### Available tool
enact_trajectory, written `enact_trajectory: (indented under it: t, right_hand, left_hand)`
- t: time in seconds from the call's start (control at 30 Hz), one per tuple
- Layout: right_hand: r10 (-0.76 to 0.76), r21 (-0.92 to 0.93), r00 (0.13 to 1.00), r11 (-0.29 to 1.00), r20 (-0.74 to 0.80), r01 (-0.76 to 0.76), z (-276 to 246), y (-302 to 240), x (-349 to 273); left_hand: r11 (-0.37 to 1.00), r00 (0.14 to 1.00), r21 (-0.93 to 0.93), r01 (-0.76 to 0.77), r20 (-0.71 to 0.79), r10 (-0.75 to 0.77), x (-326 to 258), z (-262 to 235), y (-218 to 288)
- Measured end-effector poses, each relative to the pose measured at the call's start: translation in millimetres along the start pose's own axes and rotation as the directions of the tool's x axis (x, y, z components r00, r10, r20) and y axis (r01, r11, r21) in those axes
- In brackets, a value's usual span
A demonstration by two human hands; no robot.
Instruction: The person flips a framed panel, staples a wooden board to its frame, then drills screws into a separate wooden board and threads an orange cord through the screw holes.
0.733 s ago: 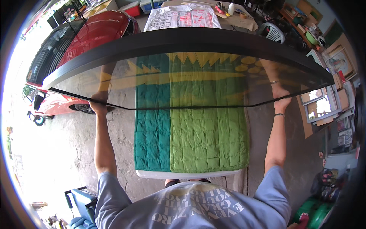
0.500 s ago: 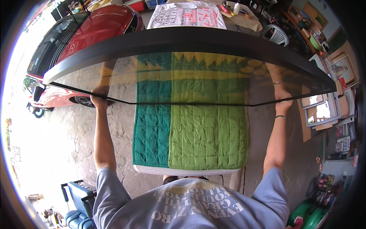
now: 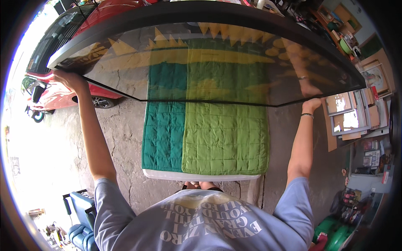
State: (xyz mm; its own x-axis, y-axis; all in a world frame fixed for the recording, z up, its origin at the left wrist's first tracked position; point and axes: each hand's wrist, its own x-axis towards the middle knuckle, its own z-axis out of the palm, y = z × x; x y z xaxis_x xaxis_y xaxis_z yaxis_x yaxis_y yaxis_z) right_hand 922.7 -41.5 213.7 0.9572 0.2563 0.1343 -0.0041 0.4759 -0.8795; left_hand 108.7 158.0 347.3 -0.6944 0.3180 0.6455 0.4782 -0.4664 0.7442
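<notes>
A large framed picture point(image 3: 217, 54) with a black border and a shiny front stands tilted before me. Yellow jagged shapes and reflections show on its front. My left hand point(image 3: 73, 80) is closed around its near-left corner, thumb side against the edge. Toward the right end of the lower edge, my right hand point(image 3: 312, 104) grips the frame, its fingertips partly hidden behind it. Beneath the picture lies a quilted pad, dark green point(image 3: 163, 138) on the left and light green point(image 3: 226, 140) on the right, over a white-edged table point(image 3: 201, 177).
A red car point(image 3: 96, 90) stands on the left. Picture frames and boards point(image 3: 347, 111) lean at the right. A blue padded chair point(image 3: 83, 211) sits at the lower left, and a green object point(image 3: 337, 232) at the lower right. The concrete floor point(image 3: 125, 163) is cracked.
My left hand has slid outward along the frame to its left corner. The picture has risen in view and leans differently, showing more of its front. My right hand keeps its grip.
</notes>
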Motion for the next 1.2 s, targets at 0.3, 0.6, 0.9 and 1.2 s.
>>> enact_trajectory:
  t: [0.3,0.6,0.9,1.2]
  right_hand:
    - [-0.096,-0.077,0.995,0.993,-0.017,0.094,0,-5,9]
    - [-0.514,-0.450,0.855,0.750,0.065,0.485,27,-51,-132]
    - [-0.708,-0.154,0.288,0.249,0.645,0.956,216,-51,-302]
    - [-0.533,0.037,0.013,0.083,0.846,0.996,237,-2,-294]
  left_hand:
    - [0.381,0.132,-0.247,-0.891,0.661,0.739,-105,49,248]
    - [0.808,-0.302,-0.276,-0.520,0.945,0.128,-112,125,336]
    - [0.771,-0.263,-0.233,-0.593,0.961,0.088,-105,187,310]
    - [0.732,-0.210,-0.259,-0.631,0.965,0.160,-104,232,286]
